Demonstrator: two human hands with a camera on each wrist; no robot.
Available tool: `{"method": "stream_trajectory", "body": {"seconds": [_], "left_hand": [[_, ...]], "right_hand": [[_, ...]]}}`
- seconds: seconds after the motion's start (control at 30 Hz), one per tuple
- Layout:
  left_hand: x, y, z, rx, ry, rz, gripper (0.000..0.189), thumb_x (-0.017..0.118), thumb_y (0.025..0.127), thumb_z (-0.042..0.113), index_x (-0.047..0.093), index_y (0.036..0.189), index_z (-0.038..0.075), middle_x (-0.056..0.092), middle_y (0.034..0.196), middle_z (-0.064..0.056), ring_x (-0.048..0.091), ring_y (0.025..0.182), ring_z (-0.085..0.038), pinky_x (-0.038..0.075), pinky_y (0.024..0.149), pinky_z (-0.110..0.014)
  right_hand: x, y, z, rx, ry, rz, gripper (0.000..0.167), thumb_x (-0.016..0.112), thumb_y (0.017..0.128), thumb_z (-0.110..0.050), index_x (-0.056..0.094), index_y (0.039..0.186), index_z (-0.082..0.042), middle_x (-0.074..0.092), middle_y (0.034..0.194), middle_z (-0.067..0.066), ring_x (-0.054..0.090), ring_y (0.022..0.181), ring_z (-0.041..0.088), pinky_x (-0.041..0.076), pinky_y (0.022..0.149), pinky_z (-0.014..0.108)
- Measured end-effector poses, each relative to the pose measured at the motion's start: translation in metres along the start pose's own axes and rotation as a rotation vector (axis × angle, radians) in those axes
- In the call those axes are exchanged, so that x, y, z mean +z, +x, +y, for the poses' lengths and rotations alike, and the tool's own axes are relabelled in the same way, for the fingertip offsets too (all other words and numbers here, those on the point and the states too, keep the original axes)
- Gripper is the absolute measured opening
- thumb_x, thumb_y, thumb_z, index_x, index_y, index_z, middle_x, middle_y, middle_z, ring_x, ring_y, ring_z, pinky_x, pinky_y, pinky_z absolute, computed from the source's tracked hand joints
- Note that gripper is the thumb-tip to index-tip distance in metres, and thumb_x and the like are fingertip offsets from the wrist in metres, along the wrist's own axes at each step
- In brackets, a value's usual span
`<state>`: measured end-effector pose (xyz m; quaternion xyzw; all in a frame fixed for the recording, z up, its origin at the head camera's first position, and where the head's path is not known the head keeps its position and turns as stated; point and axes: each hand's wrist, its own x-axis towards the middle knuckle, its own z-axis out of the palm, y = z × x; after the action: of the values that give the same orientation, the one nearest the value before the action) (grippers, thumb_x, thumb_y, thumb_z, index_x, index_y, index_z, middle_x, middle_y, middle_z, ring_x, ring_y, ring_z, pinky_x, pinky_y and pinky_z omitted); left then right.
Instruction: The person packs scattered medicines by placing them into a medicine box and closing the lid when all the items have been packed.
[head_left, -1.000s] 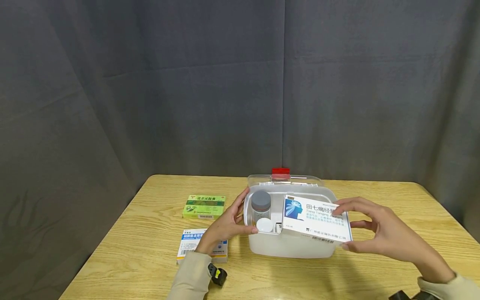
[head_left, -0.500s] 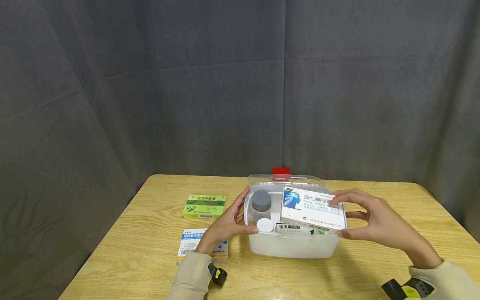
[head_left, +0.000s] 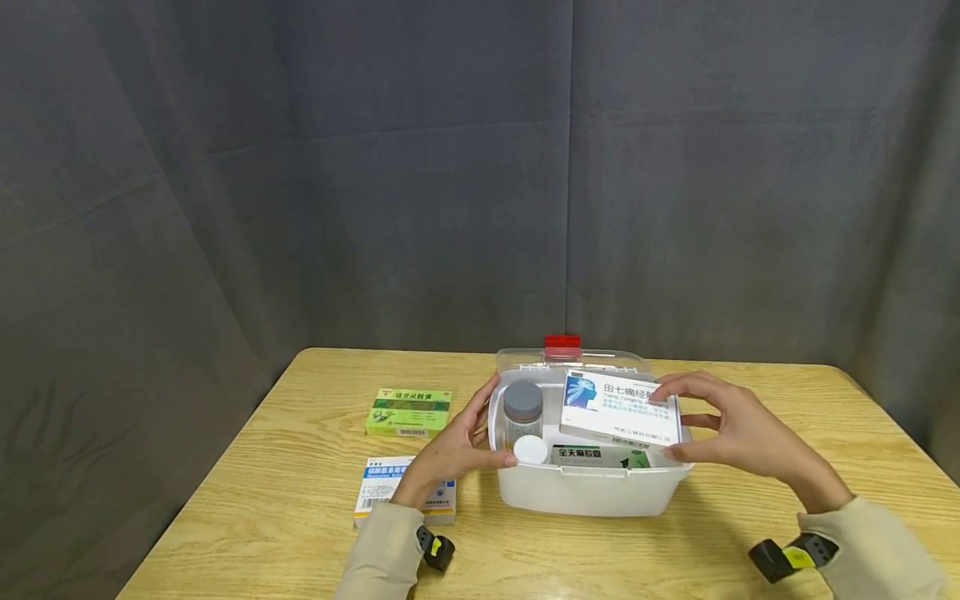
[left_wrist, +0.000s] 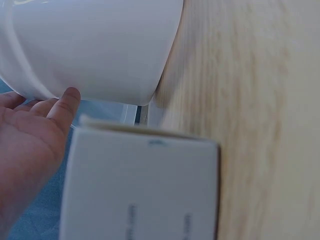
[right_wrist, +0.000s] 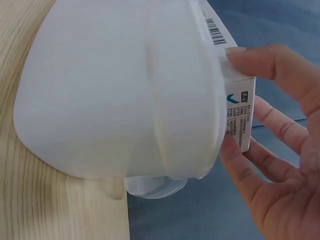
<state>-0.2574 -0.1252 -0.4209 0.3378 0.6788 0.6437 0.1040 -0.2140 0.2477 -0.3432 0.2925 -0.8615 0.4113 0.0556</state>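
My right hand [head_left: 738, 437] pinches a white medicine box [head_left: 621, 408] with a blue head picture, thumb at the near edge and fingers at the far edge. The medicine box sits tilted in the mouth of a white plastic storage box [head_left: 585, 492], partly below its rim in the right wrist view. My left hand [head_left: 453, 454] rests on the storage box's left end, fingers fairly straight along the side and thumb at the front corner. Inside stand a grey-capped bottle [head_left: 522, 404] and a white-capped bottle [head_left: 531, 450]. A green-and-white medicine box [head_left: 600, 457] lies along the front wall.
Left of the storage box lie a green medicine box [head_left: 409, 412] and a blue-and-white medicine box [head_left: 382, 483], the latter partly behind my left forearm. The clear lid [head_left: 607, 361] with its red latch [head_left: 562, 342] stands open behind. A grey curtain [head_left: 375, 208] hangs beyond the wooden table [head_left: 285, 467].
My right hand has moved left and slightly up in the view with the white medicine box, bringing it further over the storage box. The green-and-white box has become visible. My left hand stays still.
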Motion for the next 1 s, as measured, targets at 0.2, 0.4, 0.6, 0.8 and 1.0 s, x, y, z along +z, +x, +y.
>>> {"method": "stream_trajectory", "body": {"seconds": [0.2,0.4,0.6,0.8,1.0], "left_hand": [[0.001,0.000,0.002,-0.004,0.000,0.001,0.112,0.085,0.077,0.026,0.007,0.157,0.022,0.014,0.160,-0.007,0.019,0.144,-0.020,0.023,0.113,-0.042],[0.000,0.000,0.002,0.000,-0.022,-0.007,0.113,0.085,0.077,0.027,0.005,0.157,0.018,0.014,0.160,-0.010,0.020,0.144,-0.024,0.024,0.112,-0.042],[-0.001,0.000,0.002,0.006,-0.029,-0.008,0.114,0.084,0.077,0.028,0.005,0.157,0.016,0.016,0.159,-0.012,0.021,0.143,-0.026,0.024,0.112,-0.043],[-0.001,0.000,0.000,0.009,-0.032,-0.014,0.114,0.084,0.078,0.029,0.004,0.157,0.015,0.015,0.159,-0.012,0.020,0.143,-0.026,0.023,0.113,-0.042],[-0.001,0.000,0.000,0.011,-0.029,-0.011,0.115,0.085,0.077,0.030,0.004,0.157,0.016,0.016,0.159,-0.011,0.020,0.143,-0.025,0.024,0.112,-0.040]], "right_hand": [[0.002,0.003,0.003,0.032,0.009,-0.032,0.051,0.088,0.069,-0.011,0.063,0.113,-0.014,0.051,0.130,0.011,0.048,0.116,0.032,0.054,0.086,0.037],[0.002,0.008,0.001,0.034,0.000,-0.084,0.052,0.089,0.068,-0.014,0.063,0.113,-0.013,0.052,0.130,0.014,0.048,0.115,0.037,0.055,0.084,0.041],[0.004,0.015,0.000,0.021,-0.024,-0.127,0.051,0.089,0.067,-0.013,0.063,0.112,-0.014,0.053,0.129,0.014,0.049,0.114,0.034,0.055,0.083,0.041],[0.007,0.020,0.000,0.019,-0.051,-0.171,0.051,0.089,0.067,-0.014,0.064,0.111,-0.015,0.054,0.127,0.014,0.049,0.114,0.034,0.055,0.082,0.038],[0.010,0.025,-0.001,0.012,-0.084,-0.207,0.050,0.089,0.066,-0.012,0.063,0.108,-0.015,0.054,0.125,0.014,0.050,0.113,0.036,0.055,0.082,0.037]]}}
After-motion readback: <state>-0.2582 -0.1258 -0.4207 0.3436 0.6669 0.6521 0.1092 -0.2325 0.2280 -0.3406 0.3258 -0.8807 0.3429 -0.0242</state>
